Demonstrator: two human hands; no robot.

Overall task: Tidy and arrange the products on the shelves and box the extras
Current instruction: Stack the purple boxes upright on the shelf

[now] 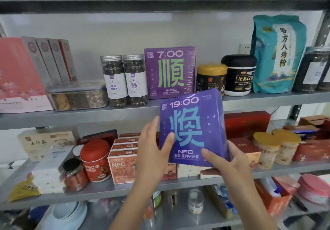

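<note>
A blue-violet box marked 19:00 (pixel 192 128) is held upright in the air in front of the shelves. My left hand (pixel 153 147) grips its left edge, thumb on the front face. My right hand (pixel 226 165) holds its lower right corner from beneath, thumb on the front. Just above and behind it, a purple box marked 7:00 (pixel 169 72) stands on the upper shelf (pixel 71 117) between two dark-filled jars (pixel 125 81) and a yellow-lidded tub (pixel 210 79).
The upper shelf also carries pink boxes (pixel 19 79), a clear container (pixel 76 97), a black-lidded tub (pixel 239 76) and a teal bag (pixel 276 54). The middle shelf (pixel 107 188) holds a red tin (pixel 95 160), orange NFC boxes (pixel 121 163), red boxes and yellow-lidded cups (pixel 276 147).
</note>
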